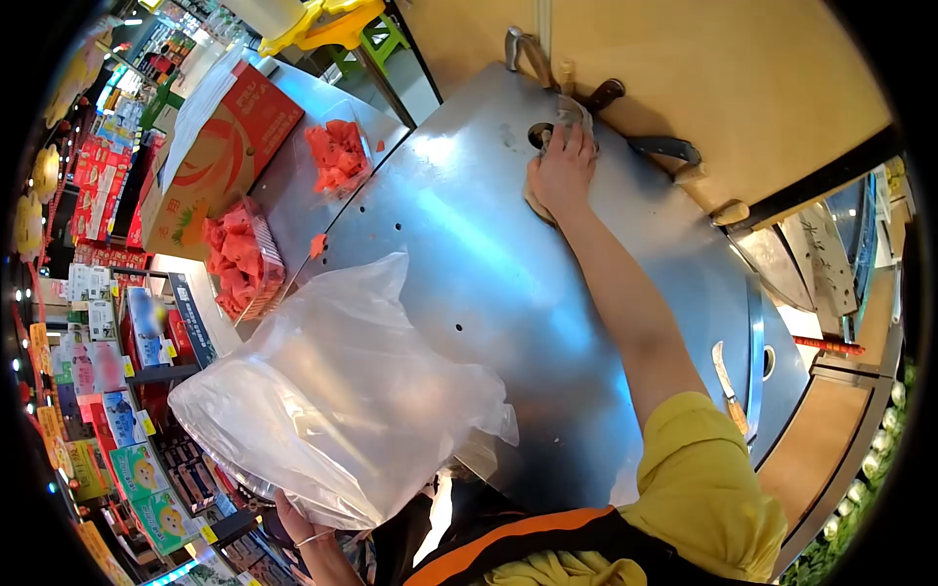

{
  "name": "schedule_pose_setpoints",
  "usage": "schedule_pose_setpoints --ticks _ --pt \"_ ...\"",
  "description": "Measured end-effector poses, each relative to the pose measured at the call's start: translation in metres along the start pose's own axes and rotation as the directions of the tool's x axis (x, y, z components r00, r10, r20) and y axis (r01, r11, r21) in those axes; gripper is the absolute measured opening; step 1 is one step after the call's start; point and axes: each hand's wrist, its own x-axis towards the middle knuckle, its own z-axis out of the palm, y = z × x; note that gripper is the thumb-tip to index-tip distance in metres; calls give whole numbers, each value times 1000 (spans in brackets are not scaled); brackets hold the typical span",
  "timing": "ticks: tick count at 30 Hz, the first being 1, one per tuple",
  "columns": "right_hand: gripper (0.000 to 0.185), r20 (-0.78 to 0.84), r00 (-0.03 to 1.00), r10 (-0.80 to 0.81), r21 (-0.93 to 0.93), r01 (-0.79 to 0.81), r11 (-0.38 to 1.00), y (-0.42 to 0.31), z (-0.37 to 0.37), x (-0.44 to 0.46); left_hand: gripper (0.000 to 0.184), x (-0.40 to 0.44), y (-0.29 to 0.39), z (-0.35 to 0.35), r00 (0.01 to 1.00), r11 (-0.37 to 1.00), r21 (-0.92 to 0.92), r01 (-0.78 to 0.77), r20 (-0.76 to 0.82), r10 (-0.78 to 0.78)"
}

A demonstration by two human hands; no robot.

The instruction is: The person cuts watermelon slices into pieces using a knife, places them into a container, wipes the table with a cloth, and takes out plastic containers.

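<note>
My right hand reaches across the steel table to its far side. Its fingers press on a crumpled, light-coloured cloth that shows around the palm and beyond the fingertips. Beside the fingers is a dark round opening or disc; I cannot tell which. My left hand, with a band at the wrist, is low on the left. Its fingers are closed at the lower edge of a big translucent plastic bag. The bag bulges over the table's near left corner and hides part of the hand.
Several knives, including a dark-handled one, line the far edge. A small curved knife lies right. Clear boxes of cut watermelon and a carton stand left. Watermelon scraps lie at the seam. Packaged goods fill shelves.
</note>
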Motion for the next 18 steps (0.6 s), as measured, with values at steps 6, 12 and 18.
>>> schedule_pose_setpoints --ticks 6,12,18 --pt "63 1 998 -65 -19 65 998 -29 36 41 40 14 11 -30 991 990 64 -129 -22 130" --pt "55 -33 917 -398 87 400 913 -20 40 54 42 18 12 -53 991 994 7 -111 78 110" --pt "56 -195 813 -548 293 582 759 -34 55 80 42 19 2 -67 966 991 32 -129 230 118"
